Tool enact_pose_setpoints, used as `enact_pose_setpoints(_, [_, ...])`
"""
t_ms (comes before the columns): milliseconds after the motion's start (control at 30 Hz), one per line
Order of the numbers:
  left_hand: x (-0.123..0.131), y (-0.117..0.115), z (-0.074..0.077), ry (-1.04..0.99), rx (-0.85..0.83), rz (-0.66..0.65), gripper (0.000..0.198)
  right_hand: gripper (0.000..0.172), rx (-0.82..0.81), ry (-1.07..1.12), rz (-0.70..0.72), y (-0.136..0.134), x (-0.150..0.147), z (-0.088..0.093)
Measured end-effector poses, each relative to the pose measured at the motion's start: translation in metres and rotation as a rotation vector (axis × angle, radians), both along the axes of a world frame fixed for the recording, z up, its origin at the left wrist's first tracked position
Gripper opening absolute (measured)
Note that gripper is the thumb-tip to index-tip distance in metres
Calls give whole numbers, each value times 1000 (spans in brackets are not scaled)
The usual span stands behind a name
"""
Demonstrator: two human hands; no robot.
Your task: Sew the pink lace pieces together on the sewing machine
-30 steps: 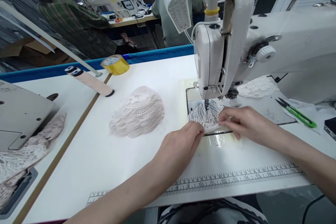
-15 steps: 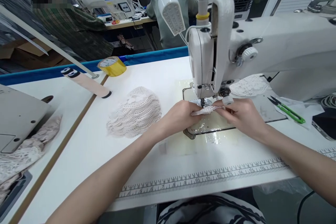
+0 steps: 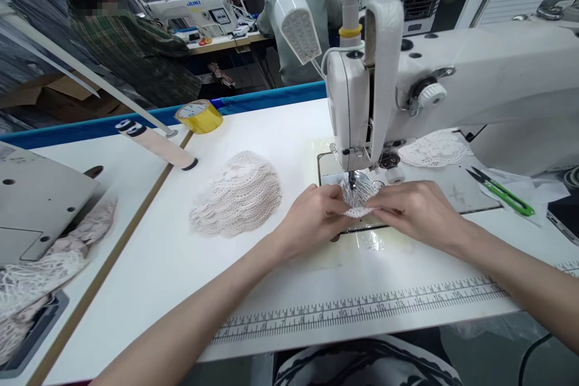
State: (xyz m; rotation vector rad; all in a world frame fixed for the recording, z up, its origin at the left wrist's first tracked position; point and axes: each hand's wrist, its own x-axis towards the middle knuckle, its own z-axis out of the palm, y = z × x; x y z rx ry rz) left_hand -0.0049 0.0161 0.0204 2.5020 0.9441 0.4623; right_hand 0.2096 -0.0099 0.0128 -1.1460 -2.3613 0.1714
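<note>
A small white lace piece [image 3: 356, 198] lies under the needle of the white sewing machine [image 3: 362, 102]. My left hand [image 3: 315, 217] pinches its left edge with closed fingers. From the right, my right hand [image 3: 418, 210] holds its other edge, fingers pressed together on the lace. Both hands rest on the machine's plate just in front of the needle.
A heap of pale lace pieces [image 3: 237, 196] lies left of my hands. More lace [image 3: 434, 148] sits behind the machine arm. Green thread snips [image 3: 500, 191] lie at right. A yellow tape roll [image 3: 199, 116] and a thread cone [image 3: 156, 145] stand at back left. Two people work behind.
Both hands closed in on the lace and lifted it half a second ago; now it lies spread under the needle again, both hands pinching it close together.
</note>
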Motion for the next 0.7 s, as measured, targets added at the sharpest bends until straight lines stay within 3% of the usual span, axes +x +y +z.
enact_pose_setpoints(100, [-4,-16,-9,129,470,-14,19,14,143,-121,97,-5,-2,1])
enact_pose_setpoints(200, [-8,-28,-18,181,656,2,25,17,244,-159,115,-8,-5,0])
enact_pose_setpoints(700, [-12,-19,-25,138,589,-46,27,21,328,-190,105,-6,-5,-7])
